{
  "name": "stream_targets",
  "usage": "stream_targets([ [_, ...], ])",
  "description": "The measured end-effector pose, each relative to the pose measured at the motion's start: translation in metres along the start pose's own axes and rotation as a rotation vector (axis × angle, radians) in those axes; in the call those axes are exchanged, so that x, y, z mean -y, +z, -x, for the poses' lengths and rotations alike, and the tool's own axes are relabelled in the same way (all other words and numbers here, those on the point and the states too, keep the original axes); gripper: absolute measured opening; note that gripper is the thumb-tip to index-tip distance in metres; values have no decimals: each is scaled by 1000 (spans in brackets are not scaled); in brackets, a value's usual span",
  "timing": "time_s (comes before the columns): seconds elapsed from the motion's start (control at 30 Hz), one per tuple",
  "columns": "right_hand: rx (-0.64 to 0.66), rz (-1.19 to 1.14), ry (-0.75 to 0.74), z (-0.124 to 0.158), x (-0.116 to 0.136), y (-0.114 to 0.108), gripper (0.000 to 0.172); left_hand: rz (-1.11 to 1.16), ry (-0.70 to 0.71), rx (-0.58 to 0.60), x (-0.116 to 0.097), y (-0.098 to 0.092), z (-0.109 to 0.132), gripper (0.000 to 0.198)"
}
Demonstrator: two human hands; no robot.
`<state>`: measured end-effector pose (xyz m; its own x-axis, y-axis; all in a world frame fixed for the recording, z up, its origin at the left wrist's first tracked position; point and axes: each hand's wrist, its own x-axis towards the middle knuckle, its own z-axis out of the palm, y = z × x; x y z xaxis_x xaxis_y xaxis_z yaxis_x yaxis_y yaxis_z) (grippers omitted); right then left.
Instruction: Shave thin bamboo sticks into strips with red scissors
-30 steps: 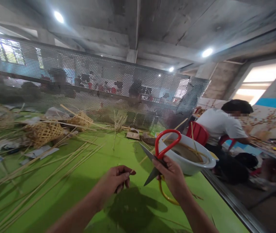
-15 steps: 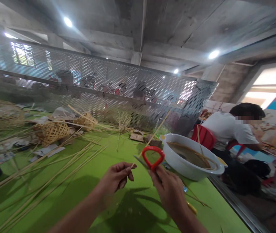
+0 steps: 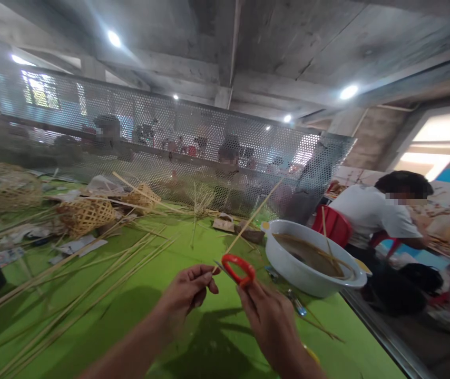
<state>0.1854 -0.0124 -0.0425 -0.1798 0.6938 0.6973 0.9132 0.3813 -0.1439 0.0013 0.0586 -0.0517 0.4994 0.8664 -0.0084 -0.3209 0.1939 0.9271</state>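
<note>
My left hand (image 3: 191,287) pinches the near end of a thin bamboo strip (image 3: 253,215), which slants up and away to the right over the table. My right hand (image 3: 270,310) is closed on a pair of red-handled scissors (image 3: 240,269). One red loop stands up above my fingers, and the blade points left, touching or very close to the strip just beyond my left fingertips. My palm hides part of the scissors. Both hands are held above the green table (image 3: 138,316).
A white basin (image 3: 304,271) of brownish water with strips in it stands at the right. Woven bamboo baskets (image 3: 86,215) and long loose strips (image 3: 90,284) lie at the left. A perforated metal screen (image 3: 193,152) runs along the back. A person (image 3: 367,205) sits at the right.
The scissors have tilted and moved down and left, their blade coming closer to my left fingertips and the strip. My left hand has hardly moved.
</note>
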Motion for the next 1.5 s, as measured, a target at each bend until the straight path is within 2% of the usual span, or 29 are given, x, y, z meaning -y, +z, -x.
stream_targets([
  [0.1,23,-14,-15,0,3,1,21,15,-18,3,1,-1,-1,26],
  [0.27,-23,6,36,-2,-1,1,22,7,36,14,-1,-1,2,32],
  [0.37,14,2,18,0,0,1,23,8,8,-13,-3,1,3,29],
  [0.47,30,-26,45,1,-3,0,22,13,14,10,-4,1,3,30],
  [0.6,-33,7,55,-1,-12,-1,21,34,-4,39,-2,1,4,34],
  [0.7,-57,51,19,-1,-9,-1,23,78,-9,31,-1,1,4,35],
  [0.87,53,91,-159,-1,3,-1,23,92,-52,-19,-3,2,5,28],
  [0.93,46,136,-183,-2,0,-2,23,95,-54,-21,-5,2,5,25],
  [1.07,-90,172,-142,-3,-6,-1,21,108,-85,-20,-5,3,4,26],
  [1.23,24,79,-133,0,-4,2,21,138,-89,-11,-1,0,3,26],
  [1.37,-54,109,-42,-2,-8,2,23,123,-34,11,0,-2,4,32],
  [1.5,17,36,-43,-3,-7,0,22,103,-61,-19,-1,0,4,29],
])
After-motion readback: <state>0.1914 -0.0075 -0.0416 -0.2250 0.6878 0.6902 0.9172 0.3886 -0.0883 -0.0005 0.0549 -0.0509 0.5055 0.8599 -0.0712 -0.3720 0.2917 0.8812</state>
